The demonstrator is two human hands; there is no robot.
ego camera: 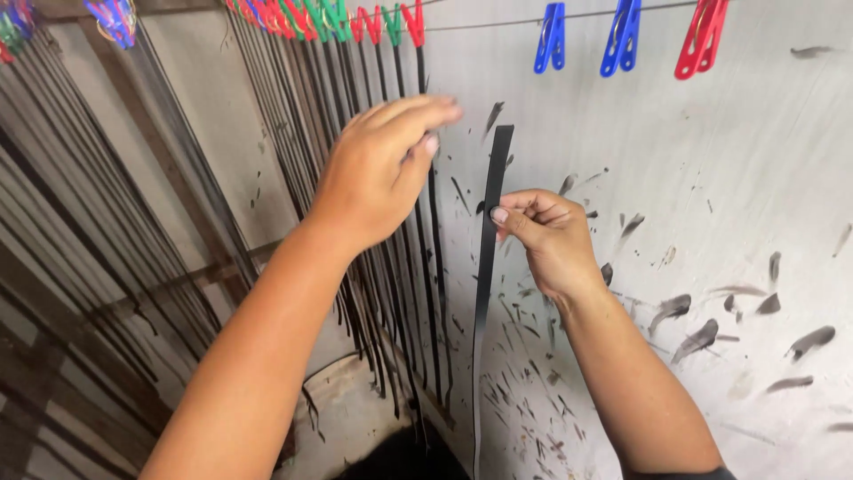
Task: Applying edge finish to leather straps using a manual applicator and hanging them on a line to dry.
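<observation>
Head view of strips being hung along a line (498,20) in front of a pale, ink-smeared wall (711,178). The right hand (546,240) is pinching a long black strip (487,267) between thumb and fingertips, gripping it a little below its upper end; the strip is hanging nearly upright, its top standing free beneath the line and its lower length trailing down out of view at the bottom edge. The left hand (382,164) is reaching up and across with fingers loosely bent and nothing visibly held, hovering in front of the hung strips (391,222) and just left of the held strip's top; whether its fingertips are touching any strip cannot be told. As to progress, many dark strips are already hanging side by side at the left, each clipped under a row of red and green pegs (355,20), with further ranks of strips filling the far left. The held strip is not yet clipped: its top is lying short of the line. To the right, two blue pegs (586,37) and one red peg (702,37) are sitting on the line with nothing under them, so that stretch is judged to be waiting for strips. How many strips are left off-camera cannot be told.
</observation>
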